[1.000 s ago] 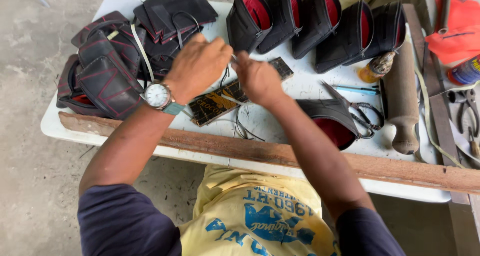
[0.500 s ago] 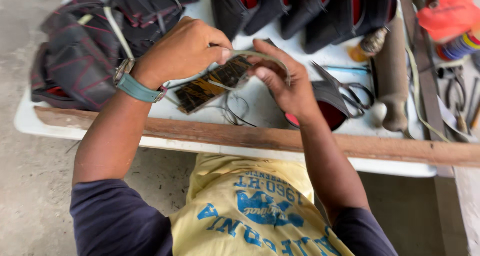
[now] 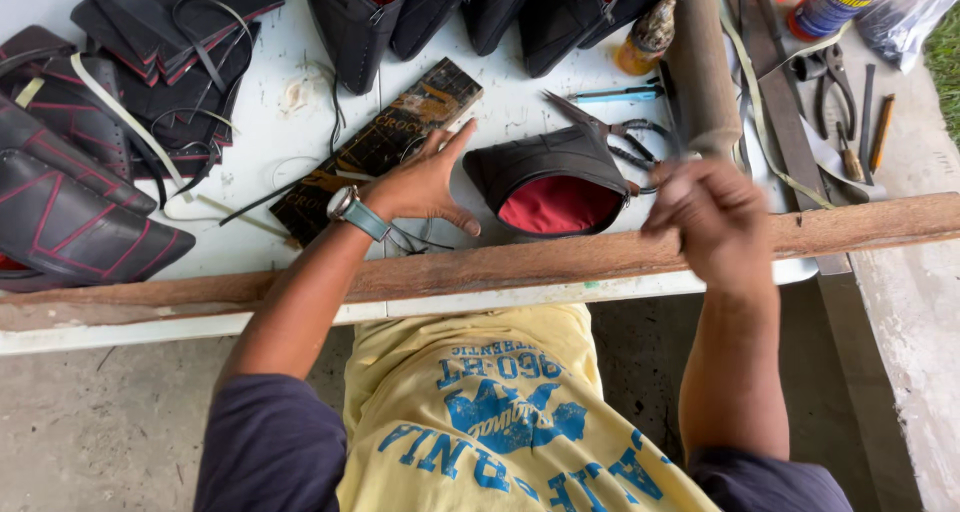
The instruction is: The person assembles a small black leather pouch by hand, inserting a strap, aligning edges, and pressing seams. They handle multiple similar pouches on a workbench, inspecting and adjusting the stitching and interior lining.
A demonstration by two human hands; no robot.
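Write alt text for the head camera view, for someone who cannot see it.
Seen from above, a person's left hand rests flat on a dark patterned strip on a white table, beside a black pouch with red lining. The right hand is blurred over a wooden plank at the table's edge. Black stitched pieces, more pouches and scissors lie around.

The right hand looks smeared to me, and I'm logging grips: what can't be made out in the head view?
- Right hand: motion-blurred, so any held thing is unreadable.
- Left hand: palm hidden, contact with the dark board unclear.
- Row of black pouches: cut off by the top edge.
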